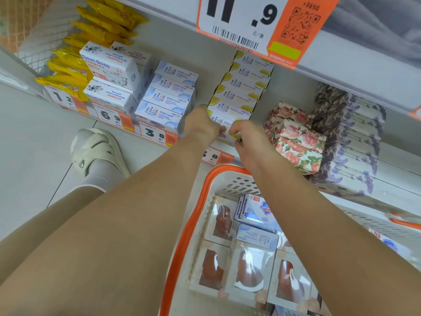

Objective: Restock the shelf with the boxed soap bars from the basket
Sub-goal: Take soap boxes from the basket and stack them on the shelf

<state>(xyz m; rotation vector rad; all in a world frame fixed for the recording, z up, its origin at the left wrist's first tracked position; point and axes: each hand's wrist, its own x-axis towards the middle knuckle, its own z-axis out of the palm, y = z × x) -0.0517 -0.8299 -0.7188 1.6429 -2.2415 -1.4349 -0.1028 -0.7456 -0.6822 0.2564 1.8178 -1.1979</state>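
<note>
I take the lemon-yellow soap box (224, 131) at the front of its row as my landmark. Left of it stands the blue-box row (167, 96), with a bare lane of shelf between the two rows. My left hand (201, 124) grips the landmark's left end, fingers curled round it; my right hand (245, 140) pinches its right end, so both are on it, neither nearer. Its long axis runs left to right across the row, like the boxes behind it. I judge it needs only squaring against the shelf's front edge. Right of it, well apart, sit the floral boxes (296, 142). Below it, the basket (182, 236) holds more boxed soap.
</note>
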